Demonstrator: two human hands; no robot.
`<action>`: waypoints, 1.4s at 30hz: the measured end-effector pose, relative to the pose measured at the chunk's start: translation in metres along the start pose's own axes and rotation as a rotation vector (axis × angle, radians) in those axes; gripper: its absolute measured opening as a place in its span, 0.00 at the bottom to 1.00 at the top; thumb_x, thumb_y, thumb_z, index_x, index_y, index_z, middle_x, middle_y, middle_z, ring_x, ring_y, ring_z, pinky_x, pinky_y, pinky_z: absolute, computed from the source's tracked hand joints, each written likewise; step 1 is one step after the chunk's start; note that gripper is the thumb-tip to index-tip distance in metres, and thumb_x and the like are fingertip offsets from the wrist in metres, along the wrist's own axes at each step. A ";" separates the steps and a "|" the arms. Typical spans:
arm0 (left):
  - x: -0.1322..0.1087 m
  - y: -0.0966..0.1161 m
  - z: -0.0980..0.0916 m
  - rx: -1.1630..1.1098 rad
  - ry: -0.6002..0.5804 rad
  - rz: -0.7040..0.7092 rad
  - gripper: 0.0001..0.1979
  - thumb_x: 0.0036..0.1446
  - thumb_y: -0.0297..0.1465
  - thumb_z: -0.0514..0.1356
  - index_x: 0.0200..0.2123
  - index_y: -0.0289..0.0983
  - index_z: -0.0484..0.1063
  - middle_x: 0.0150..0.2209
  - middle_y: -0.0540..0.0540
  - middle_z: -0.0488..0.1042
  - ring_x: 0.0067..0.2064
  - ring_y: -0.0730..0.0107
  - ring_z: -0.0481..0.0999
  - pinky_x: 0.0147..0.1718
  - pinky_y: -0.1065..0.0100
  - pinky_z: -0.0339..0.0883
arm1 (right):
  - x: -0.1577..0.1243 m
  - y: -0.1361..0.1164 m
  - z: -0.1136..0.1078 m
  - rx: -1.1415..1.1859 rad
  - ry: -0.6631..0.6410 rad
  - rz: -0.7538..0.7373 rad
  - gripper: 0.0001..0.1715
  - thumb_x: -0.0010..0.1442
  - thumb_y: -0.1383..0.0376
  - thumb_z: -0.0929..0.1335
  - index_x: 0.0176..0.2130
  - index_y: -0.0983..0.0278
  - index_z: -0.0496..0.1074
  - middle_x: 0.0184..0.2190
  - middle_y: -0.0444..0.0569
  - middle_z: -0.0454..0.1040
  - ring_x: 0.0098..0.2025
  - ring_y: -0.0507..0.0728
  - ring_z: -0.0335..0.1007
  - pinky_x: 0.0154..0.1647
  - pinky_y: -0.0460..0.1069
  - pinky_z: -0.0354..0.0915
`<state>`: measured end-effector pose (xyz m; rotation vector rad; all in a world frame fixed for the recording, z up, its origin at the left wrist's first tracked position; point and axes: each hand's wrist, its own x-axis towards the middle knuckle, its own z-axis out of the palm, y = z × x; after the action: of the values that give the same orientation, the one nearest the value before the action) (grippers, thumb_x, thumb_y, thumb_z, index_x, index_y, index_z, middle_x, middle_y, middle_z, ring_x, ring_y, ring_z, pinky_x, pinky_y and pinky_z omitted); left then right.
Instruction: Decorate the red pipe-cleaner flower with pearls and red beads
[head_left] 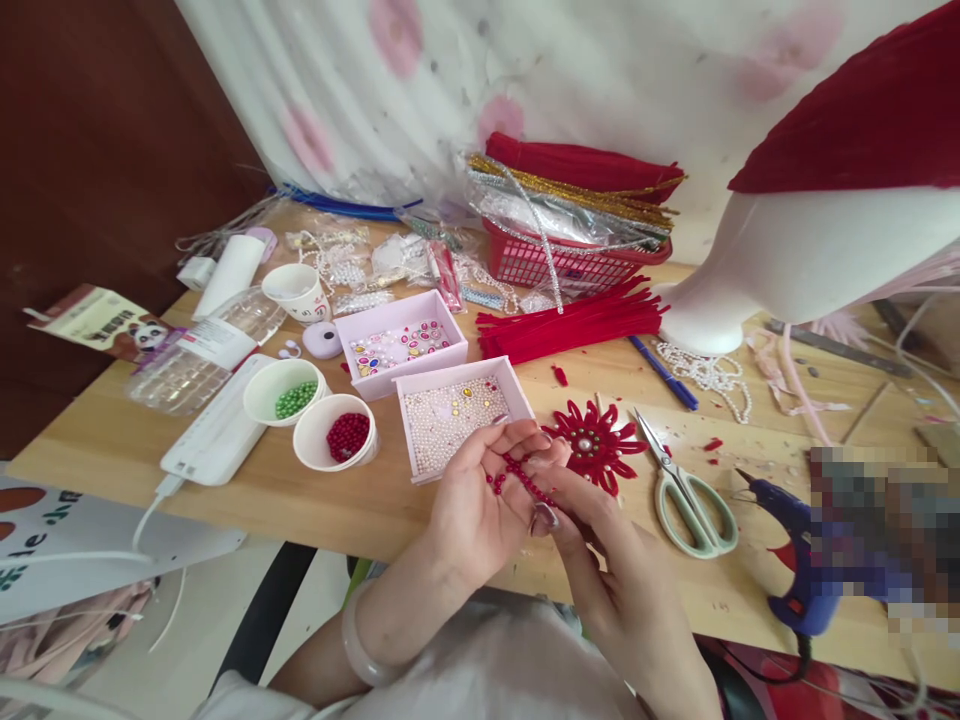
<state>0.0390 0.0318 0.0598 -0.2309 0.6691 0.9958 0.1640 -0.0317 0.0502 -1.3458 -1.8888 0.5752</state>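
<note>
Fingers (517,440) of the left hand (472,510) are half-curled, palm up, around a red bead strand (517,478). The cupped palm appears meant to keep the beads from rolling off. The right hand's (615,570) fingers are narrow, pinched on the lower end of the same strand, thumb and forefinger close together, apparently to keep it taut and steady. Both hands hover just above the near edge of the tabletop (337,520), so the strand is held in the air and not resting on the wood. A pale bracelet (356,640) sits on the left wrist.

Just beyond the fingertips lies a red flower (592,445) with a pearl centre, flat on the tabletop. Scissors (686,490) lie just beside it to the right, blades closed and pointing away. A blue glue gun (787,540) rests farther right, partly hidden by a blurred patch.

Directly behind the left hand is a pink tray of small pearls (457,415), and behind that a second pink tray of coloured gems (397,345). To the left, a cup of red beads (337,435) and a cup of green beads (289,395) stand touching, which keeps the colours sorted and within reach.

Farther back are a bundle of red pipe cleaners (570,320), a red basket (555,265) holding glittery stems, and a white display stand (787,270).
</note>
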 end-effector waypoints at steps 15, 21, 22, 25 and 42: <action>0.001 0.000 0.003 -0.028 0.005 0.000 0.24 0.68 0.25 0.50 0.22 0.31 0.79 0.24 0.43 0.79 0.29 0.69 0.81 0.51 0.60 0.75 | -0.003 0.003 0.000 0.033 0.056 0.053 0.18 0.68 0.72 0.63 0.54 0.58 0.72 0.43 0.50 0.82 0.40 0.56 0.81 0.38 0.49 0.78; 0.000 0.001 -0.002 -0.022 -0.050 0.018 0.26 0.69 0.24 0.49 0.23 0.30 0.79 0.24 0.43 0.80 0.29 0.70 0.83 0.42 0.66 0.77 | -0.002 0.003 0.003 0.015 0.106 0.046 0.17 0.68 0.72 0.65 0.53 0.58 0.73 0.44 0.50 0.82 0.43 0.56 0.81 0.40 0.50 0.78; 0.000 0.001 -0.003 -0.021 -0.059 0.023 0.25 0.69 0.23 0.50 0.23 0.30 0.80 0.24 0.44 0.80 0.29 0.71 0.82 0.41 0.67 0.77 | -0.001 0.003 0.003 0.009 0.114 0.046 0.16 0.68 0.72 0.65 0.52 0.58 0.74 0.44 0.51 0.82 0.44 0.57 0.81 0.40 0.50 0.78; 0.000 -0.001 -0.006 -0.003 -0.101 0.038 0.19 0.66 0.23 0.56 0.25 0.30 0.80 0.24 0.46 0.80 0.30 0.74 0.82 0.39 0.72 0.76 | 0.000 0.001 0.004 0.017 0.133 0.057 0.15 0.68 0.72 0.65 0.50 0.59 0.74 0.44 0.51 0.81 0.43 0.56 0.80 0.38 0.49 0.78; 0.003 -0.007 -0.016 0.086 -0.202 0.057 0.14 0.37 0.26 0.80 0.28 0.35 0.80 0.26 0.52 0.82 0.29 0.80 0.79 0.29 0.82 0.71 | 0.007 -0.011 0.011 0.169 0.251 0.262 0.12 0.67 0.69 0.67 0.49 0.54 0.69 0.43 0.45 0.81 0.42 0.52 0.81 0.31 0.40 0.76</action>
<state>0.0389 0.0226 0.0447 -0.0355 0.5347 1.0268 0.1480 -0.0281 0.0532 -1.4881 -1.4425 0.6468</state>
